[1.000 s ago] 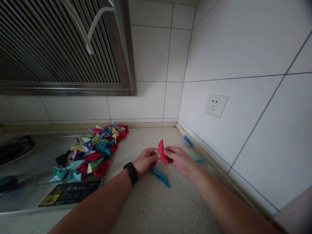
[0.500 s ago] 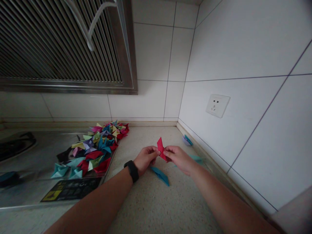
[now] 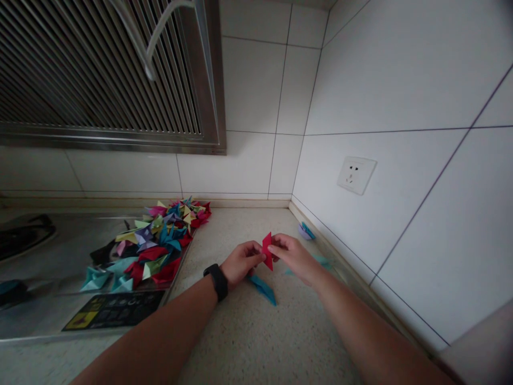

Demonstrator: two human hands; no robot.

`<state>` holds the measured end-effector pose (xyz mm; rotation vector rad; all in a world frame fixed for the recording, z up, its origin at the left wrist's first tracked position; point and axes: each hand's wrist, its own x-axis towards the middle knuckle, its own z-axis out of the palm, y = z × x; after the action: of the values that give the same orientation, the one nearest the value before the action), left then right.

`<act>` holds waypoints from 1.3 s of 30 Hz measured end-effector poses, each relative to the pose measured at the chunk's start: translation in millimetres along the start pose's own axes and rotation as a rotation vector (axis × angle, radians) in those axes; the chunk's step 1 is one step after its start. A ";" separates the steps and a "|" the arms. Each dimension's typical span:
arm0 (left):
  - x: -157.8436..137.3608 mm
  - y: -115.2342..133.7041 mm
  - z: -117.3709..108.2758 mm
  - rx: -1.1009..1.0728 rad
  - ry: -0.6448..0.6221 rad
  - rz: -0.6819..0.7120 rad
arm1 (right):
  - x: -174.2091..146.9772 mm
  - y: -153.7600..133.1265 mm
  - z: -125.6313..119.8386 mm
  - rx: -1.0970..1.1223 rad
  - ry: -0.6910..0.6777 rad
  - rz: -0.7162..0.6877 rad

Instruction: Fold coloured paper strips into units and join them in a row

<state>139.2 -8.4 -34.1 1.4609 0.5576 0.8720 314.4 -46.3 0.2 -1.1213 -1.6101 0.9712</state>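
A small piece of folded red paper (image 3: pixel 267 251), narrow and slanted like a parallelogram, is held up over the counter between both hands. My left hand (image 3: pixel 243 261), with a black watch on the wrist, pinches its left edge. On the other side my right hand (image 3: pixel 292 255) grips it, the thumb lying on its face. Just below my left hand a folded blue paper (image 3: pixel 263 290) lies on the counter. Light teal paper (image 3: pixel 321 262) shows partly behind my right hand and wrist.
Many folded paper pieces (image 3: pixel 150 235) in mixed colours are heaped on the gas stove (image 3: pixel 48 299) at the left. Small purple and blue folded papers (image 3: pixel 306 231) rest near the right wall. A socket (image 3: pixel 356 175) is on that wall; a range hood (image 3: pixel 120 141) hangs upper left.
The red paper has turned more upright and moved slightly down and right. My right thumb now lies across its face. The view has shifted a little.
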 end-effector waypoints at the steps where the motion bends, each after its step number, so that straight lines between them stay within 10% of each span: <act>1: -0.7 0.2 0.4 0.015 -0.012 0.006 | 0.4 0.2 0.0 -0.002 0.010 -0.003; 22: -5.9 6.3 2.4 -0.092 -0.026 0.003 | -3.7 0.7 10.3 0.347 -0.051 0.090; 30: 0.0 1.4 0.0 -0.145 0.185 0.012 | -7.4 -3.7 -2.6 -0.475 0.122 -0.111; 39: 5.4 -3.6 -6.6 -0.259 0.322 0.034 | -7.6 -6.9 -6.8 -0.762 0.124 -0.124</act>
<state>137.7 0.2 -37.1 1.1052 0.6326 1.1719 320.6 -54.9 6.6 -1.5139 -1.9749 0.1753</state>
